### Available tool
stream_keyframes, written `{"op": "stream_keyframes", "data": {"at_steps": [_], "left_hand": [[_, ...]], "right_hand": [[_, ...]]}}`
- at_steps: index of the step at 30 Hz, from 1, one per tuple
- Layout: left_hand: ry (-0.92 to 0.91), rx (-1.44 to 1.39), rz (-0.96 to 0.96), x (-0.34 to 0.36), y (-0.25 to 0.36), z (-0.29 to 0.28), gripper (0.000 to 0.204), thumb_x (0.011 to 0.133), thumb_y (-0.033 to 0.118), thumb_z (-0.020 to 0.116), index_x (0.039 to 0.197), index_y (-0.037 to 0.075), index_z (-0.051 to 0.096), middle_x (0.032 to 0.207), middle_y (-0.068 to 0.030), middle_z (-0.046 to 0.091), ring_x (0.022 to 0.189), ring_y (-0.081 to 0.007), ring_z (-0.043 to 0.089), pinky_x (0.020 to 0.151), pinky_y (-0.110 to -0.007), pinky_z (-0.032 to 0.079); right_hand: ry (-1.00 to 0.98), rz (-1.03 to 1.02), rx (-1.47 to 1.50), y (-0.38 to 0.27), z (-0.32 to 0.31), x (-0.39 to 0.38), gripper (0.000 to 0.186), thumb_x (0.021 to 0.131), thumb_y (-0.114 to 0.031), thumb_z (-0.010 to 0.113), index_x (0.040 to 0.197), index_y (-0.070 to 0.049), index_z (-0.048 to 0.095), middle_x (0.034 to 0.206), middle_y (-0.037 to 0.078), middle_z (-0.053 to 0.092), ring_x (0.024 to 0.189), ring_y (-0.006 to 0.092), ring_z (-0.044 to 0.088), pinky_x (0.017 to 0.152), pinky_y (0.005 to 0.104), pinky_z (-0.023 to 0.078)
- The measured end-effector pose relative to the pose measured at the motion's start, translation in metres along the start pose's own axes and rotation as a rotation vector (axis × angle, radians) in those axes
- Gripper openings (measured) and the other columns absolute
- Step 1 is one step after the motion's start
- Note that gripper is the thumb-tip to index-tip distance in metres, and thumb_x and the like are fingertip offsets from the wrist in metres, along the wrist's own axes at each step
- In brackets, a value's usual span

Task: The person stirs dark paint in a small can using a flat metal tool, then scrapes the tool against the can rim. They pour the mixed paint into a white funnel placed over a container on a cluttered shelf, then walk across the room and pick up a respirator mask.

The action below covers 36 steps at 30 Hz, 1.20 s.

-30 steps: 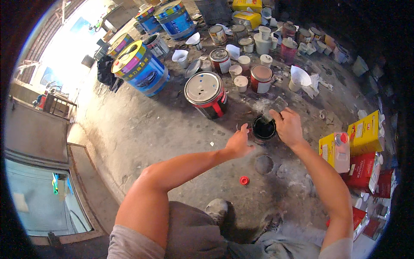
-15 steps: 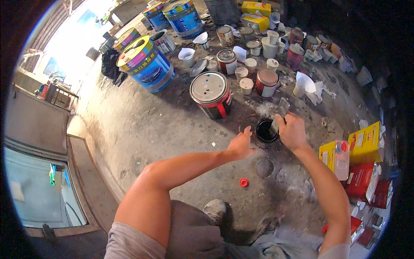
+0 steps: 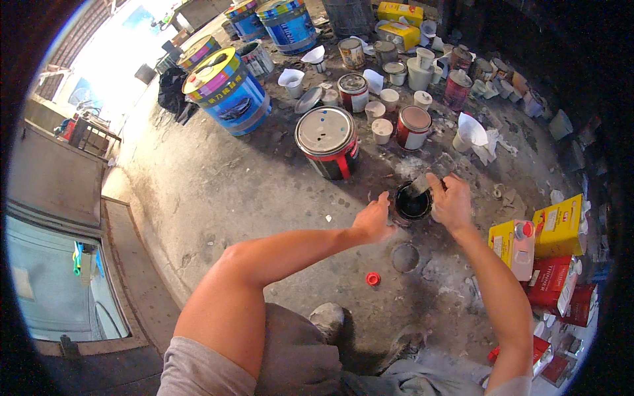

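Observation:
My left hand (image 3: 375, 218) is at the left side of a small open can (image 3: 413, 204) of black liquid, its fingers curled against it. My right hand (image 3: 450, 201) is closed on a flat, translucent stick (image 3: 422, 185) that dips into the can. Just behind stands a larger black-and-red can (image 3: 325, 145) with a dented, spotted silver lid. On the floor below the small can lie a grey round disc or mark, too unclear to tell which (image 3: 405, 257), and a small red cap (image 3: 373, 279).
Large blue pails (image 3: 231, 102), paint cans (image 3: 415, 125) and several white cups (image 3: 381, 132) crowd the back. Yellow tins (image 3: 558, 224) and red tins (image 3: 548, 284) line the right. At left is a metal cabinet (image 3: 59, 171) with a glass panel; bright light comes from behind it.
My right hand and the stick have shifted slightly within the can, the stick now leaning lower across its mouth. The view has swung a little, with the background sitting higher and further right.

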<state>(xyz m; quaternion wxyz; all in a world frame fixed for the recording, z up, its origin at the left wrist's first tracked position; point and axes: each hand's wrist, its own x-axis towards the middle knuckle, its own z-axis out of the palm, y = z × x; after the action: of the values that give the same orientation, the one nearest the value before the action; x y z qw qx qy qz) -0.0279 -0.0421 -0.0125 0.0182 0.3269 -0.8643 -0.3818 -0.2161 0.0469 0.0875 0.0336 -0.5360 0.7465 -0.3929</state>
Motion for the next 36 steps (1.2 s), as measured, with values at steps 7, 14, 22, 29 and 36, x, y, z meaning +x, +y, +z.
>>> {"op": "stream_keyframes", "data": {"at_steps": [7, 14, 22, 29, 36], "left_hand": [[-0.014, -0.032, -0.063, 0.0002, 0.0050, -0.0022, 0.101, 0.073, 0.026, 0.080, 0.147, -0.005, 0.019, 0.139, -0.0239, 0.054, 0.129, -0.0405, 0.049, 0.108, -0.044, 0.042], [-0.003, -0.005, -0.048, -0.0005, 0.0041, -0.0021, 0.100, 0.072, 0.025, 0.080, 0.146, -0.006, 0.020, 0.138, -0.0240, 0.054, 0.128, -0.0408, 0.050, 0.107, -0.043, 0.042], [0.001, -0.005, -0.036, -0.0011, 0.0029, -0.0004, 0.098, 0.073, 0.025, 0.080, 0.145, -0.007, 0.021, 0.137, -0.0240, 0.055, 0.126, -0.0408, 0.051, 0.106, -0.044, 0.043], [-0.007, -0.004, -0.059, -0.0018, 0.0038, -0.0004, 0.098, 0.074, 0.025, 0.080, 0.145, -0.007, 0.021, 0.139, -0.0226, 0.054, 0.127, -0.0400, 0.050, 0.107, -0.043, 0.042], [-0.029, -0.013, -0.082, -0.0027, 0.0067, -0.0035, 0.100, 0.073, 0.025, 0.081, 0.146, -0.006, 0.021, 0.140, -0.0211, 0.054, 0.129, -0.0392, 0.049, 0.108, -0.043, 0.041]], "right_hand": [[-0.037, -0.027, -0.052, -0.0054, -0.0029, 0.0024, 0.043, 0.092, -0.021, 0.065, 0.061, 0.005, 0.054, 0.073, 0.024, 0.057, 0.063, 0.0425, 0.056, 0.059, 0.0490, 0.043], [-0.004, -0.119, -0.022, -0.0070, -0.0031, 0.0047, 0.042, 0.092, -0.021, 0.066, 0.062, 0.006, 0.054, 0.069, 0.025, 0.056, 0.063, 0.0427, 0.056, 0.056, 0.0482, 0.040], [-0.001, -0.035, -0.017, -0.0047, -0.0021, 0.0055, 0.043, 0.091, -0.021, 0.066, 0.061, 0.006, 0.052, 0.068, 0.026, 0.056, 0.065, 0.0447, 0.056, 0.058, 0.0493, 0.042], [-0.050, 0.075, 0.024, -0.0054, -0.0001, 0.0028, 0.041, 0.091, -0.021, 0.067, 0.063, 0.006, 0.055, 0.069, 0.025, 0.056, 0.065, 0.0451, 0.056, 0.060, 0.0493, 0.043], [-0.027, -0.081, -0.026, -0.0044, 0.0001, 0.0023, 0.040, 0.092, -0.020, 0.066, 0.062, 0.005, 0.055, 0.068, 0.023, 0.054, 0.064, 0.0437, 0.056, 0.059, 0.0488, 0.043]]}}
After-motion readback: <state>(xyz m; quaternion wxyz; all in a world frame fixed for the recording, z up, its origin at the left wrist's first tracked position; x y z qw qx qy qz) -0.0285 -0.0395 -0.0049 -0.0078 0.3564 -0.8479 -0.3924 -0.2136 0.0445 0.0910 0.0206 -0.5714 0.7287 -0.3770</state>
